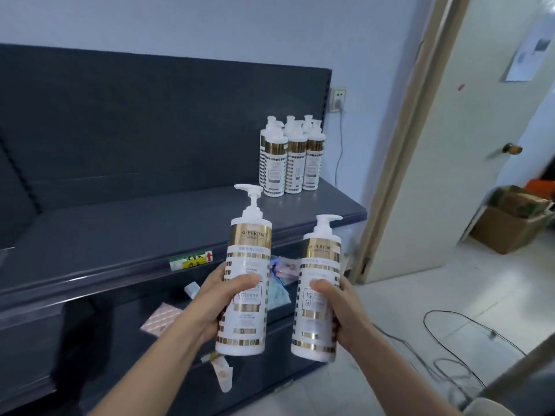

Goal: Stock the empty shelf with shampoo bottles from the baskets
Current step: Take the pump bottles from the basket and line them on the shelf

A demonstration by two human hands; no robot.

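Note:
My left hand [223, 298] grips a white pump shampoo bottle [247, 259] with a gold band, upright in front of the dark shelf's front edge. My right hand [339, 310] grips a second, like bottle [318, 283], held slightly lower and to the right. Both bottles are in the air, apart from each other. Several of the same bottles [289, 157] stand clustered at the far right end of the dark grey shelf board [126, 235]. No basket is in view.
The lower shelf [90, 334] holds small packets and a tube. An open door [456, 145] stands on the right, with a cardboard box [507, 232] beyond it. Black cables [450, 349] lie on the tiled floor. A wall socket [338, 100] sits behind the shelf's end.

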